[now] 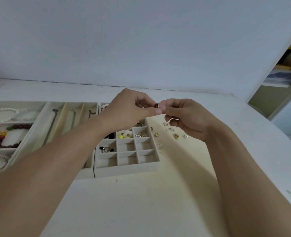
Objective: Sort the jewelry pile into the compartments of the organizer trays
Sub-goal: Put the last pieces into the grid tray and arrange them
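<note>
Between my fingertips sits a small gold earring (156, 105), pinched from the left by my left hand (127, 108) and met from the right by the fingertips of my right hand (189, 117). Both hands are curled in tight, and the right also seems to hold something pale and thin lower in its fingers, though I can't tell what it is. The piece is held up above the far right corner of the grid tray (126, 165), so its home lies below and toward me. Empty squares wait in the near rows, and my left hand is the nearer one to drop it in. The loose earrings (175, 135) lie on the table (141, 202) just right of the tray, under my right hand. Further left, the bracelet tray (13, 102) holds beads and pearls.
</note>
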Tool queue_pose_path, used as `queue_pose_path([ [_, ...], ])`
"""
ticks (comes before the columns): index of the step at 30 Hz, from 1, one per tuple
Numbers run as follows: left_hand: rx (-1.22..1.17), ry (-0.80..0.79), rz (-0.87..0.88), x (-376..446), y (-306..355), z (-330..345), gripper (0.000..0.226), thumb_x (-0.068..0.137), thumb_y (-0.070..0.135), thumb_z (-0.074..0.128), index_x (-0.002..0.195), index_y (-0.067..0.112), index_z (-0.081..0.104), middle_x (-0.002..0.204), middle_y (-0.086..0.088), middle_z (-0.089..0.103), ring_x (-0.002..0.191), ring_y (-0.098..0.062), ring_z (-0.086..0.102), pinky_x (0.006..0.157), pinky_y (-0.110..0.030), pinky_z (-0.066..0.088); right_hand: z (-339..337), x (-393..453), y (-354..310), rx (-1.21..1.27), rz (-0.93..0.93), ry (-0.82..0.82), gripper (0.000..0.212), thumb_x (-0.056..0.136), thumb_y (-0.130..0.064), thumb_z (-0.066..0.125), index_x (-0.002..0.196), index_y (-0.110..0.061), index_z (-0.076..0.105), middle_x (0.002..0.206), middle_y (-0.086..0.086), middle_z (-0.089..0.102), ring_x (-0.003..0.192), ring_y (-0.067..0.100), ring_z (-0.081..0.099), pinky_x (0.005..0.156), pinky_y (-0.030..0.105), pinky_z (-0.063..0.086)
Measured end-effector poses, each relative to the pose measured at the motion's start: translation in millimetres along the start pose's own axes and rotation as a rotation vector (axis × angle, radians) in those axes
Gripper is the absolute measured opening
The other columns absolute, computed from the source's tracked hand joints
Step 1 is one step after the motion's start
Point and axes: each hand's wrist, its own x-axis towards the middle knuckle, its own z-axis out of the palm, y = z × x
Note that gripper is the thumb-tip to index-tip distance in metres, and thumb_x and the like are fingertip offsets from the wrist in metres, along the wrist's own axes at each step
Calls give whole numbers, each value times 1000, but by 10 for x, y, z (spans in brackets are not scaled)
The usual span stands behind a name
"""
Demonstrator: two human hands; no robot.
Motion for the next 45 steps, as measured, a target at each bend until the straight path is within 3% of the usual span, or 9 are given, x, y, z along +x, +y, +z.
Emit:
queue_pose_path([
  [4,-25,26,-8,-15,17,22,19,79,39,82,84,22,77,84,0,76,74,-13,69,60,-15,48,-34,-26,-10,-107,2,47,16,78,-30,80,92,-22,79,87,-7,69,70,9,54,66,25,41],
  [6,-12,30,-22,-17,11,24,16,80,32,83,83,18,76,83,-3,76,77,-17,70,63,-16,50,-99,-64,-28,-346,-4,154,15,81,-25,83,94,-23,78,79,-9,70,68,10,57,64,26,42],
  [9,39,28,-46,-21,-3,15,12,83,23,81,82,13,74,81,-1,76,61,-2,64,53,-9,45,-233,-134,-53,-814,113,212,15,77,-29,86,89,-27,77,75,-9,74,65,13,63,59,22,45],
  [13,69,23,-61,-23,-19,-2,14,80,16,83,79,14,69,76,0,76,56,1,63,51,-10,46,-217,-139,-27,-1007,311,117,21,73,-37,88,90,-31,78,87,-2,75,78,15,69,72,29,53],
  [18,44,11,-67,-20,-20,-14,13,83,12,79,88,17,67,72,3,75,63,-8,67,50,-9,42,-143,-73,55,-1013,308,114,10,77,-28,84,83,-33,77,89,-6,73,78,15,67,73,29,54],
  [26,32,-27,-92,-68,18,-39,11,88,10,72,92,20,76,71,5,74,54,-1,62,41,-14,38,-151,-53,41,-934,232,135,14,88,-20,74,79,-30,78,55,-18,63,65,8,63,57,21,42],
  [31,35,-34,-97,-72,8,-34,10,88,11,73,93,19,76,73,4,75,53,6,61,42,-10,37,-108,-59,41,-862,225,87,15,94,-16,65,93,-27,75,80,-13,77,59,6,61,63,24,44],
  [38,42,-46,-83,-65,-4,-56,9,88,12,74,95,16,76,82,-4,76,53,6,61,42,-7,36,-123,-62,27,-880,207,97,10,85,-17,77,89,-26,77,56,-18,65,60,10,60,54,20,39],
  [45,63,-60,-82,-53,-33,-50,8,87,13,75,94,18,76,79,0,76,58,5,64,46,-7,39,63,-15,92,-870,179,60,16,79,-29,84,94,-31,78,84,-8,72,61,5,57,55,19,39],
])
